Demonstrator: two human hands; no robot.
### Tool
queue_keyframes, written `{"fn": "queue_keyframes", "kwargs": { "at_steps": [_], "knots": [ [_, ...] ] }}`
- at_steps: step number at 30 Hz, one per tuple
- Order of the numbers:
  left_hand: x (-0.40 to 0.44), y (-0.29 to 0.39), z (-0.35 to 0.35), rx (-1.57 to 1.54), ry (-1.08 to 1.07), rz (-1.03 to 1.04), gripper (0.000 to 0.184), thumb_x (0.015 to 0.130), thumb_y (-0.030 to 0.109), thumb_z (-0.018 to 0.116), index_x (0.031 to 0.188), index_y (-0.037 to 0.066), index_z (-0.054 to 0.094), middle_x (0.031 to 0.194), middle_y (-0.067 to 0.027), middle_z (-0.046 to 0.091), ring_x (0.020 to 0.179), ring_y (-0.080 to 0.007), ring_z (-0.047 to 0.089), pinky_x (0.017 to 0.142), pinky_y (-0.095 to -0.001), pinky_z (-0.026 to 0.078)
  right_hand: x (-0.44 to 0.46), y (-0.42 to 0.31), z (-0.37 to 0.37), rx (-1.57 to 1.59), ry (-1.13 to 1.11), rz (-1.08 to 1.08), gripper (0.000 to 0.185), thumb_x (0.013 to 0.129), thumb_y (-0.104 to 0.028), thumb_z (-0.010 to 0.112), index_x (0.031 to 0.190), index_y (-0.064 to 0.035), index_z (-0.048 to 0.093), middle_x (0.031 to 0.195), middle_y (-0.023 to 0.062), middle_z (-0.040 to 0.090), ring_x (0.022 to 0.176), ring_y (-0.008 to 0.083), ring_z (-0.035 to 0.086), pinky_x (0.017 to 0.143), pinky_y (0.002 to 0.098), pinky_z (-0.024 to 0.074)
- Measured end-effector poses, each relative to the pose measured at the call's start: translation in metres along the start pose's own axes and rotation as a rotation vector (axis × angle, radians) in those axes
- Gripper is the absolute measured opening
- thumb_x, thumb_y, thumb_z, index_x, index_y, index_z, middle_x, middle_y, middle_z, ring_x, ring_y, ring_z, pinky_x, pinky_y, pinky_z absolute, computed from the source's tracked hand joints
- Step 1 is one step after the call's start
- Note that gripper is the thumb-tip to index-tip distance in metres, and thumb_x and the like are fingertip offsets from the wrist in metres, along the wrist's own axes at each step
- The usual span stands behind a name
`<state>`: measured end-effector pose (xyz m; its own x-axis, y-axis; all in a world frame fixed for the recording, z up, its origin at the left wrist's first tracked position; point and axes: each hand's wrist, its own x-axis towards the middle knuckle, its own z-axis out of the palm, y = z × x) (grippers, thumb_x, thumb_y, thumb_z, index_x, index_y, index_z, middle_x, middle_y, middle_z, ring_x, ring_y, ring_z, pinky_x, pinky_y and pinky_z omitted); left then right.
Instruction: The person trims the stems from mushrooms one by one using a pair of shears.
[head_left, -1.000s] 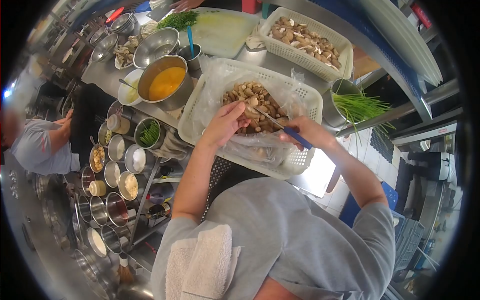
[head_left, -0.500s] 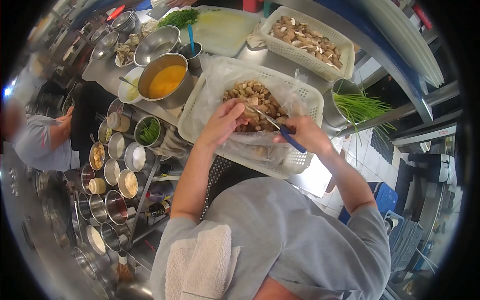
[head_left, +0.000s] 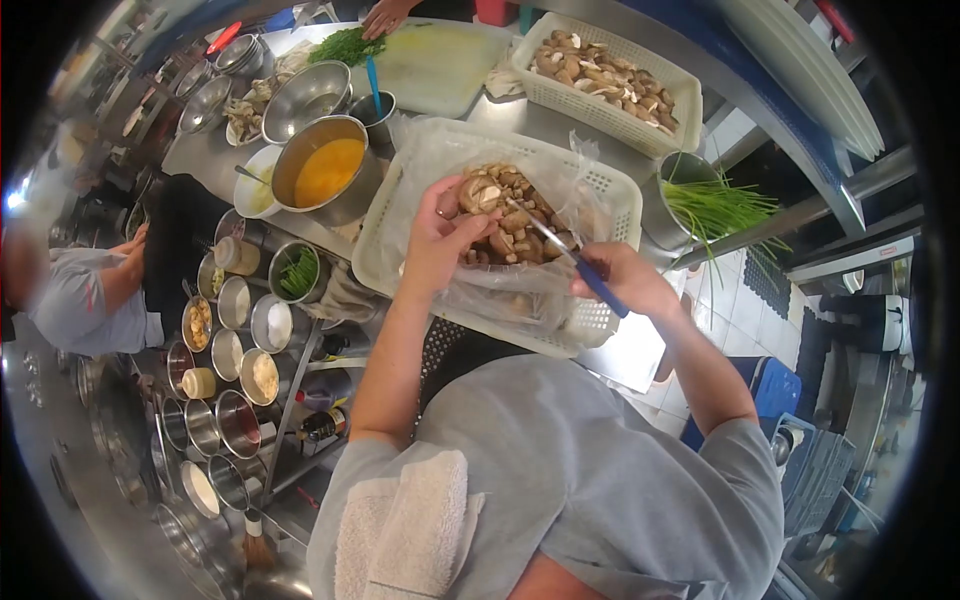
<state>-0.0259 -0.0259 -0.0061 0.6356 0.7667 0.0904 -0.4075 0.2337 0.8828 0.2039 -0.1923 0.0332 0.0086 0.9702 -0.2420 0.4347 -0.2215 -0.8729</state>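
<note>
The left hand (head_left: 440, 237) was pinching one brown mushroom (head_left: 481, 195) between thumb and fingers, over the near basket (head_left: 622, 212). The right hand (head_left: 630, 280) was curled around one blue-handled cutting tool (head_left: 600, 287), its blade slanting far and left toward the mushroom; whether they touched could not be told.

The mushroom was probably light, soft and easily torn, perhaps a little slick if damp; a gentle hold at the cap's rim seemed best, leaving the stem free.

Below lay brown mushroom pieces (head_left: 522, 243), too many to count, in one clear plastic bag (head_left: 412, 150) lining that basket. Farther out, one pot of orange liquid (head_left: 350, 195) stood left, one metal container of green stalks (head_left: 660, 222) right, and a second basket (head_left: 597, 122) of mushrooms at far right. At far left, another person's hand (head_left: 388, 17) was by one cutting board (head_left: 445, 65).
</note>
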Motion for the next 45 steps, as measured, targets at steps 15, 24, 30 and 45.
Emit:
{"fn": "queue_keyframes", "kwargs": {
  "at_steps": [15, 24, 30, 45],
  "knots": [
    [0.002, -0.011, -0.003, 0.376, -0.122, 0.585, 0.047, 0.086, -0.014, 0.064, 0.126, 0.005, 0.051, 0.148, -0.0249, 0.037, 0.131, -0.0324, 0.05, 0.103, -0.0402, 0.05, -0.001, -0.029, 0.039, -0.153, 0.147, 0.015, 0.057, 0.076, -0.05, 0.081, 0.081, 0.0035, 0.063, 0.069, 0.0172, 0.061, 0.062, 0.0303, 0.058, 0.061, 0.0398, 0.0461],
    [0.006, 0.0, -0.008, 0.81, -0.104, 0.827, 0.047, 0.08, -0.01, 0.074, 0.118, 0.009, 0.057, 0.135, -0.0229, 0.052, 0.109, -0.0275, 0.066, 0.086, -0.034, 0.057, -0.001, -0.037, 0.033, -0.184, 0.154, 0.036, 0.062, 0.075, -0.056, 0.08, 0.077, 0.0031, 0.062, 0.065, 0.016, 0.06, 0.061, 0.0286, 0.058, 0.061, 0.04, 0.0462],
    [0.005, -0.009, -0.005, 0.766, -0.059, 0.855, 0.045, 0.081, -0.012, 0.072, 0.117, 0.006, 0.055, 0.135, -0.0221, 0.052, 0.114, -0.0277, 0.063, 0.089, -0.0348, 0.057, 0.0, -0.036, 0.034, 0.011, 0.052, 0.139, 0.057, 0.079, -0.055, 0.079, 0.078, 0.0007, 0.064, 0.061, 0.0107, 0.059, 0.058, 0.0203, 0.06, 0.057, 0.0351, 0.047],
    [0.003, -0.006, -0.001, 0.072, 0.022, 0.299, 0.051, 0.088, -0.011, 0.062, 0.134, 0.001, 0.042, 0.137, -0.0154, 0.048, 0.125, -0.0288, 0.055, 0.101, -0.0374, 0.052, 0.005, -0.007, 0.049, 0.271, 0.067, 0.063, 0.048, 0.081, -0.045, 0.081, 0.082, -0.0007, 0.062, 0.067, 0.0014, 0.056, 0.061, 0.0122, 0.055, 0.057, 0.0304, 0.0445]
  ]
}}
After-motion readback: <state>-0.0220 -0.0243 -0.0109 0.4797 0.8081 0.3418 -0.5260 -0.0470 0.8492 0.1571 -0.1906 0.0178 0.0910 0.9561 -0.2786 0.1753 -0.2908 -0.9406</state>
